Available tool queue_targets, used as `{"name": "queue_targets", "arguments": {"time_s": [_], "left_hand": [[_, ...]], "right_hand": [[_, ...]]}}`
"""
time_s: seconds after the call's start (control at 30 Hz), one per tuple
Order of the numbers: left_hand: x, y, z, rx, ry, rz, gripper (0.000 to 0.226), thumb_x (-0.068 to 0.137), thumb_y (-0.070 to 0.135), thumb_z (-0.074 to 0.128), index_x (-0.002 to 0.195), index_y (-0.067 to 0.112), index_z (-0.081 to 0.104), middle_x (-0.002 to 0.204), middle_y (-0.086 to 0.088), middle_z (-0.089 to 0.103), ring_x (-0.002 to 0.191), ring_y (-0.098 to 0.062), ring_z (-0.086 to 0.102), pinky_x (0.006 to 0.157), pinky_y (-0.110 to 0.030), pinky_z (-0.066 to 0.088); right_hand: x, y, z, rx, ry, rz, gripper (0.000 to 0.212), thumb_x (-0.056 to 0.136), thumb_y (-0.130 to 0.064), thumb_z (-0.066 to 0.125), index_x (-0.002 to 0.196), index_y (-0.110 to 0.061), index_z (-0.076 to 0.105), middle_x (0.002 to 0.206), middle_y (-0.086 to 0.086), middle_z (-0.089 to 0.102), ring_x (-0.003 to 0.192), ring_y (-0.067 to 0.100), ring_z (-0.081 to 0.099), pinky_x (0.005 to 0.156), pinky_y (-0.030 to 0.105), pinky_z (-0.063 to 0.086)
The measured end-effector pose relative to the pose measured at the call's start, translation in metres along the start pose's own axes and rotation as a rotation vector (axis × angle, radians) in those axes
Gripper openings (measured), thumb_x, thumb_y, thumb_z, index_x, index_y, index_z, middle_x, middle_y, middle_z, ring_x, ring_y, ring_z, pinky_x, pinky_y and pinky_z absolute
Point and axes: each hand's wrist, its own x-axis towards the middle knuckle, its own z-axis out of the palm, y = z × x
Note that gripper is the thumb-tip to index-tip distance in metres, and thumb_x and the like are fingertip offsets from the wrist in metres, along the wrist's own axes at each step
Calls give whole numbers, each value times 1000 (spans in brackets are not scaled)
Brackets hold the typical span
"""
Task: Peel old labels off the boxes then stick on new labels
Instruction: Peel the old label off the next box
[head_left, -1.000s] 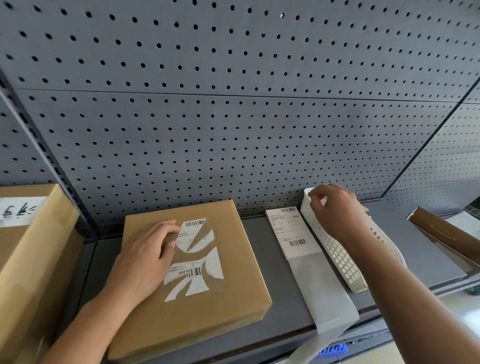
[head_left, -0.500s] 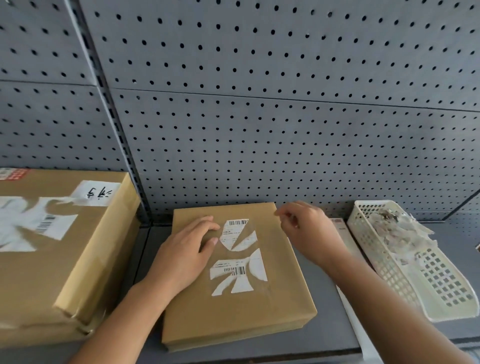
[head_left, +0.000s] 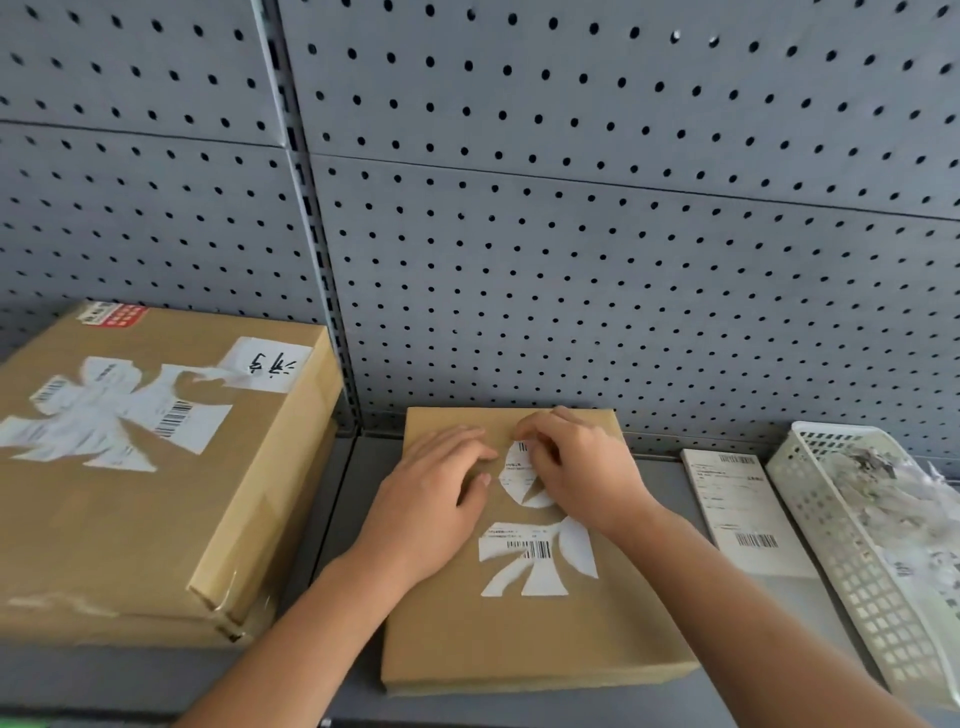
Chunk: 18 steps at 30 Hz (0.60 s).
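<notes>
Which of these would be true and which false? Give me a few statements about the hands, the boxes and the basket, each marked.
1. Both hands are on the small box. True: the left hand lies flat on it and the right hand is curled at its label.
2. The old label is completely off the small box. False: torn white pieces remain stuck on it.
3. The white basket holds paper scraps. True.
4. The strip of new labels lies left of the small box. False: it lies to the right, between box and basket.
5. The large box also carries torn label remnants. True.
</notes>
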Motion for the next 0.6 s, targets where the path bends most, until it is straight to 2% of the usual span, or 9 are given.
{"name": "queue_targets", "arguments": {"time_s": [0.23, 0.33, 0.47, 0.6], "left_hand": [[1, -3, 3, 1, 4, 10, 25, 101, 34, 52, 124, 34, 61, 147, 23, 47, 144, 1, 29, 110, -23, 29], [1, -4, 4, -7, 15, 17, 24, 100, 33, 54, 123, 33, 62, 146, 23, 48, 143, 1, 31, 111, -24, 32], [1, -4, 4, -1, 18, 21, 24, 100, 32, 54, 122, 32, 62, 147, 23, 48, 143, 1, 31, 110, -23, 31], [1, -5, 5, 1, 15, 22, 25, 101, 33, 53, 124, 32, 62, 148, 22, 47, 144, 0, 30, 111, -22, 30]], "right_hand": [[-1, -3, 10, -84, 75, -29, 19, 95, -28, 46, 95, -33, 65, 91, -15, 63, 78, 9, 60, 54, 31, 46], [-3, -1, 10, -31, 90, -21, 17, 91, -26, 46, 87, -32, 61, 90, -17, 62, 76, 5, 57, 55, 31, 46], [-3, 2, 10, 8, 108, -25, 16, 96, -22, 52, 95, -31, 66, 94, -17, 61, 67, 4, 53, 54, 30, 45], [-2, -1, 12, -30, 100, -48, 21, 93, -27, 46, 93, -33, 66, 90, -17, 62, 74, 5, 56, 55, 32, 47]]}}
